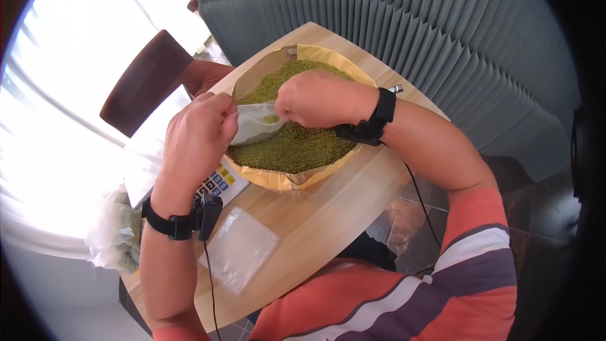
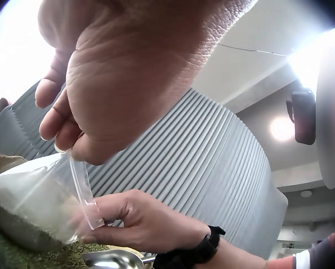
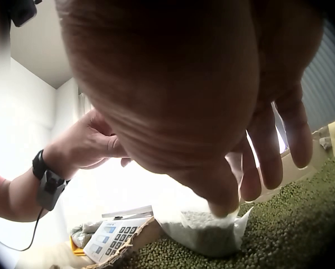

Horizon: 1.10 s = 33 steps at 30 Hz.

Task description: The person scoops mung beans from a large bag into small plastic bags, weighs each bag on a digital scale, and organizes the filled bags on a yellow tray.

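My left hand (image 1: 199, 126) pinches one side of the mouth of a clear zip bag (image 1: 252, 127). At the bag's other side, the thumb and fingers of my right hand (image 1: 328, 98) pinch the edge, as the left wrist view shows. The bag hangs low over green mung beans (image 1: 293, 151), with some beans in its lower part. These beans fill a wide yellow paper sack (image 1: 273, 179) with its rim turned down. A metal scoop (image 2: 114, 259) lies on the beans below my right hand in the left wrist view.
A white scale with a keypad (image 1: 218, 181) stands left of the sack. Flat clear bags (image 1: 242, 249) lie near the table's front edge. A filled plastic bag (image 1: 120, 233) sits at the left edge. Beyond are a brown chair (image 1: 148, 82) and a grey pleated partition (image 1: 404, 12).
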### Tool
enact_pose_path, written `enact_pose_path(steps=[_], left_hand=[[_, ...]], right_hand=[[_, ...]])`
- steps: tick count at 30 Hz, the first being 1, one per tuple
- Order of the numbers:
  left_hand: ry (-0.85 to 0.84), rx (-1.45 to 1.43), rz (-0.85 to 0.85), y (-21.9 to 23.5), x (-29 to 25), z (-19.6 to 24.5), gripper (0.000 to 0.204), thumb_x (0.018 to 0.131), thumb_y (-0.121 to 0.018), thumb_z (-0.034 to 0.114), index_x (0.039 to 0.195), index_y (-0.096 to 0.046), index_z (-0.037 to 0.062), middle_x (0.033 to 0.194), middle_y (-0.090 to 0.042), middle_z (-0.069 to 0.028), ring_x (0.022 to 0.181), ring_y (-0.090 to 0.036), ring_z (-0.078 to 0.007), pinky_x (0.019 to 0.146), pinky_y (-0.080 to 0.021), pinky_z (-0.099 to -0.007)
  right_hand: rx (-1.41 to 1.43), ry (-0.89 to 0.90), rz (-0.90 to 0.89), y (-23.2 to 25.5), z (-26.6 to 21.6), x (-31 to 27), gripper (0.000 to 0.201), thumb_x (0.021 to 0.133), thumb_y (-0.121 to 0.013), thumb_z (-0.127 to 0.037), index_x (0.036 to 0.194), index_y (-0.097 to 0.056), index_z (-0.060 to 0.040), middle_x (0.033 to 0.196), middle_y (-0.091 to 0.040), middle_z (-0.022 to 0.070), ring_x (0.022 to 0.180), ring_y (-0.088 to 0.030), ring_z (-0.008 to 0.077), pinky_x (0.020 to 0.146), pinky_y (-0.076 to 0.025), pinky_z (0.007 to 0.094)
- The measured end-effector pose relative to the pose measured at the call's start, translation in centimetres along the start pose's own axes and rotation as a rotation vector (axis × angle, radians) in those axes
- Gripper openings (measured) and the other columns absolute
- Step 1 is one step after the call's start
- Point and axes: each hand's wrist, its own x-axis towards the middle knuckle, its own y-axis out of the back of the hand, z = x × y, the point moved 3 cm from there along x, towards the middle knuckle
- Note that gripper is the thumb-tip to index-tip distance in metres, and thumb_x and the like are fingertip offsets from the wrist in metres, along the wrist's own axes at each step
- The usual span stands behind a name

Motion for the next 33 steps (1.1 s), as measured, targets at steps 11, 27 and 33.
enact_pose_path(steps=[11, 27, 33], left_hand=[[0.088, -0.297, 0.17, 4.5, 2.1, -1.9, 0.013, 0.106, -0.072, 0.013, 0.1, -0.069, 0.0013, 0.092, -0.073, -0.0026, 0.087, -0.065, -0.0094, 0.081, -0.054, -0.0286], [0.032, -0.105, 0.255, 14.8, -3.5, -8.1, 0.014, 0.107, -0.069, 0.019, 0.105, -0.07, 0.0049, 0.095, -0.072, -0.0021, 0.088, -0.068, -0.0114, 0.08, -0.056, -0.0288], [0.092, 0.178, 0.256, 17.9, -6.1, -14.8, 0.012, 0.107, -0.068, 0.017, 0.108, -0.069, 0.0051, 0.1, -0.074, -0.0053, 0.102, -0.07, -0.0176, 0.089, -0.056, -0.0355]], right_hand=[[-0.139, -0.029, 0.322, 12.2, -2.4, 1.0, 0.017, 0.095, -0.075, -0.015, 0.089, -0.074, 0.0008, 0.077, -0.069, 0.0195, 0.073, -0.066, 0.0382, 0.072, -0.052, 0.0472], [-0.079, 0.043, 0.336, 15.1, -11.7, 10.5, 0.021, 0.096, -0.071, -0.016, 0.096, -0.081, 0.0016, 0.089, -0.076, 0.0259, 0.087, -0.076, 0.0413, 0.079, -0.059, 0.0482], [-0.1, 0.106, 0.359, 10.6, -14.1, 18.2, 0.024, 0.096, -0.069, -0.02, 0.096, -0.082, 0.0004, 0.094, -0.078, 0.0256, 0.09, -0.076, 0.0435, 0.082, -0.06, 0.0524]])
